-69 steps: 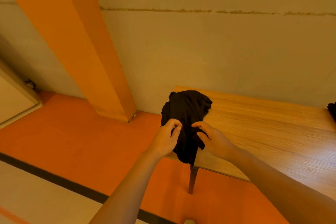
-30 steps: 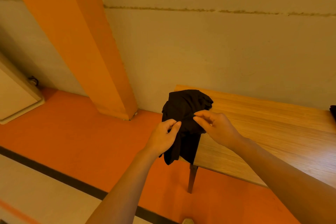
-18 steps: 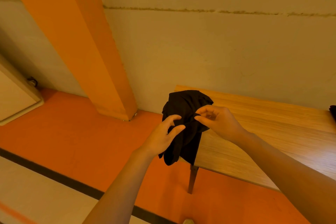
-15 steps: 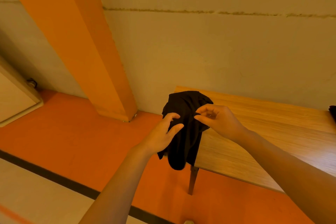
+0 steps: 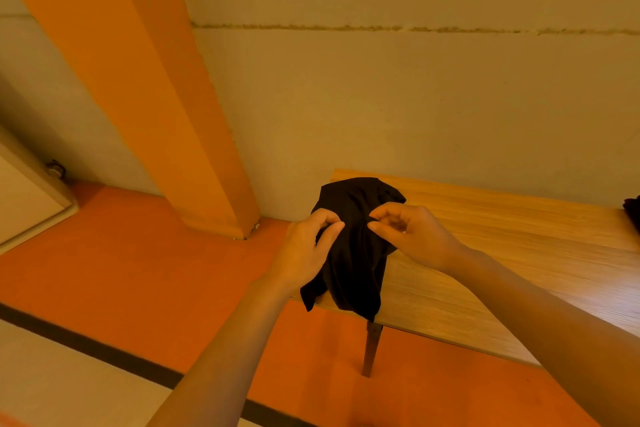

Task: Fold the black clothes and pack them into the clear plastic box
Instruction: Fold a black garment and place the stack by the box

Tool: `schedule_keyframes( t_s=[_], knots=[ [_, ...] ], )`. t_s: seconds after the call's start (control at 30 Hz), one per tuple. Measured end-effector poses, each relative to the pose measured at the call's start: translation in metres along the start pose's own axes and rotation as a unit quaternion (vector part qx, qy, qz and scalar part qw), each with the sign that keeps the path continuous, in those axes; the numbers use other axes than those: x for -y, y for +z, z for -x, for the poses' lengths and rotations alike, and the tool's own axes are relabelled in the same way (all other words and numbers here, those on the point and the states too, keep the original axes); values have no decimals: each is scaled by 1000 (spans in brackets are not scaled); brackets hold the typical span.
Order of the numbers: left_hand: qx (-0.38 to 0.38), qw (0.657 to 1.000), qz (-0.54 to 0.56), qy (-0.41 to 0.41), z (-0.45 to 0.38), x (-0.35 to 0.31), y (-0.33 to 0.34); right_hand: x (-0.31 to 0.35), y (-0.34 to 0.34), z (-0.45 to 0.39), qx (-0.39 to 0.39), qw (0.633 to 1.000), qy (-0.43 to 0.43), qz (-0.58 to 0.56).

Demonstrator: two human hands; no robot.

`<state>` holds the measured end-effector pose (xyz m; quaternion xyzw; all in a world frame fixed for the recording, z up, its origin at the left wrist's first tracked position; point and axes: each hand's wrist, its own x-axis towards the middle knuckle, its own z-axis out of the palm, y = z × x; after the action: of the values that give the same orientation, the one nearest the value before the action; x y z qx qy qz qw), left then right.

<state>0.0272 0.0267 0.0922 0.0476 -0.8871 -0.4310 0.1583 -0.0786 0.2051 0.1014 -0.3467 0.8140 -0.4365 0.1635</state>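
Black garment (image 5: 353,253) bunched at counter (image 5: 519,246) near-left corner, hanging over edge. Left hand (image 5: 304,253) and right hand (image 5: 412,236) both pinching fabric up top, fingers curled.

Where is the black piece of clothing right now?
In the head view, the black garment is bunched over the near left corner of the wooden table, partly hanging past its edge, between the left hand and right hand.

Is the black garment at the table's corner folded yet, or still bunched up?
Still bunched: the black garment hangs crumpled over the table corner, no flat folds visible.
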Motion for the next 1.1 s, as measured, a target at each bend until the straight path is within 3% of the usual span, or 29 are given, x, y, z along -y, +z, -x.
schedule_keyframes(
  t_s=[0.23, 0.4, 0.5, 0.63, 0.9, 1.1],
  knots=[
    [-26, 998, 54, -5, -5, -10, 8, 13, 22, 1, 62, 998, -15, -15],
    [-40, 988, 140, -56, -9, -9, 12, 14, 24, -4, 12, 1000, -6, -19],
    [8, 975, 202, -89, -11, -6, 1, 17, 19, -4, 28, 999, -10, -18],
    [66, 979, 172, -83, -15, -5, -9, 15, 13, -4, 52, 998, 2, -22],
    [46, 987, 134, -80, -21, -11, -5, 8, -4, -7, 70, 997, 22, -30],
    [17, 988, 102, -114, -43, -20, -16, 5, -48, -21, 90, 993, 61, 54]
  ],
)
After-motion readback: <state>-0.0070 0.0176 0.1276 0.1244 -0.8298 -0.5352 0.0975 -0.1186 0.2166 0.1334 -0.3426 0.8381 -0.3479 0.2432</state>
